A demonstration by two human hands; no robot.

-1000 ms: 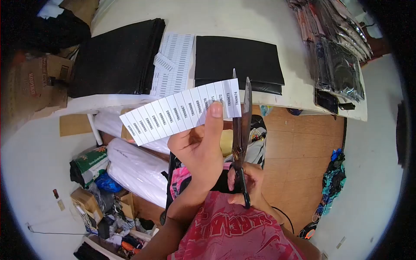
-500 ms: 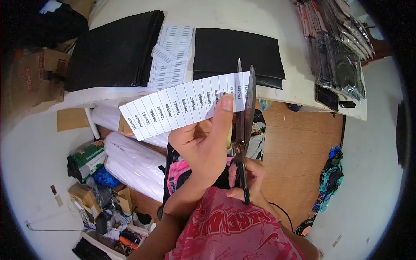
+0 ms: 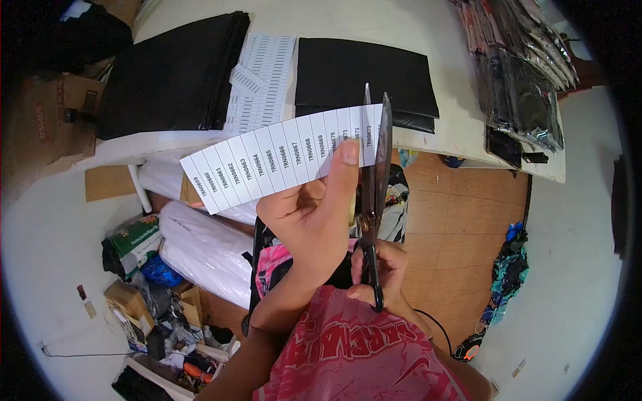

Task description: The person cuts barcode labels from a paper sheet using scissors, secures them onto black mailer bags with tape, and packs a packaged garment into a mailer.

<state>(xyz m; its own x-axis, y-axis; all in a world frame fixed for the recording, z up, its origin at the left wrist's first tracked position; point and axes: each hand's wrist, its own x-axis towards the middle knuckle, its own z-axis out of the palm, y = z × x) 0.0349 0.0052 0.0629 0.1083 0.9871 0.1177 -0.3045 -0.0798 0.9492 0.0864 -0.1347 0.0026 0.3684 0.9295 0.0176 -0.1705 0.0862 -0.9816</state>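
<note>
My left hand (image 3: 314, 214) pinches a white strip of printed labels (image 3: 267, 160) near its right end, thumb on top. The strip is ruled into several narrow sections with codes such as TRN0665. In my right hand (image 3: 384, 271) are dark metal scissors (image 3: 371, 220), held by the black handles with the blades pointing up. The blades are slightly apart, and the right end of the strip lies between them. One blade covers part of the last label.
A white table (image 3: 374, 20) bears a black stack (image 3: 177, 77), a black folded piece (image 3: 364, 73), printed sheets (image 3: 264, 73) and plastic-wrapped packs (image 3: 521, 100). White wrapped rolls (image 3: 207, 254) and cluttered boxes (image 3: 130, 307) lie at the lower left.
The strip and scissors have moved slightly up in view. The strip's right end has come further between the blades, and the blades are closer together than a second ago.
</note>
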